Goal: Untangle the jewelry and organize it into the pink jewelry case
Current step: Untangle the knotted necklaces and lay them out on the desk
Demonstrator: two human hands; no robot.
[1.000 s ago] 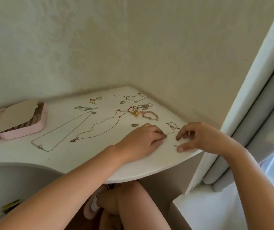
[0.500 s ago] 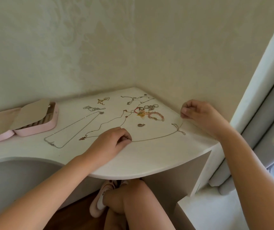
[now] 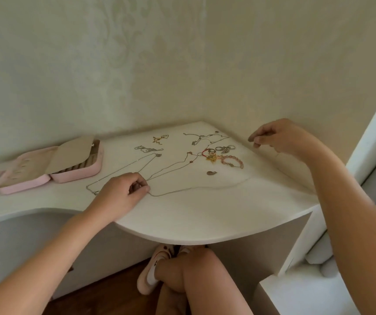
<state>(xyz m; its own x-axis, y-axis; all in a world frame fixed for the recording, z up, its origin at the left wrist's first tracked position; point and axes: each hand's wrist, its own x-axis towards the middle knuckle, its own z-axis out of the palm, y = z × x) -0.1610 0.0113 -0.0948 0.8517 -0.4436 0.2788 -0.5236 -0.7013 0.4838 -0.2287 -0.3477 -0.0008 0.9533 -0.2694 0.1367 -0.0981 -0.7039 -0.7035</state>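
A thin silver chain [image 3: 196, 188] lies stretched across the front of the white corner table [image 3: 205, 219]. My left hand [image 3: 121, 193] pinches its left end on the tabletop. My right hand [image 3: 280, 137] is raised near the wall at the right, fingertips pinched together on the chain's faint far end. The pink jewelry case [image 3: 75, 175] lies open at the left with a beige card flap [image 3: 71, 153] over its ring rolls. Other pieces are spread out: a long silver necklace [image 3: 118, 171], a reddish chain [image 3: 178, 164], a pink bead bracelet [image 3: 233, 161], rings [image 3: 224, 148].
More jewelry sits toward the back corner: a gold chain [image 3: 159, 139], a small silver chain [image 3: 148, 149], a tangled silver chain [image 3: 203, 138], a gold pendant [image 3: 212, 157] and a small charm [image 3: 211, 173]. Walls close the back and right sides. My knees are under the table's front edge.
My hands have drawn apart from the front right edge. The left slid leftward along the table and the right rose toward the wall, pulling the chain out long between them.
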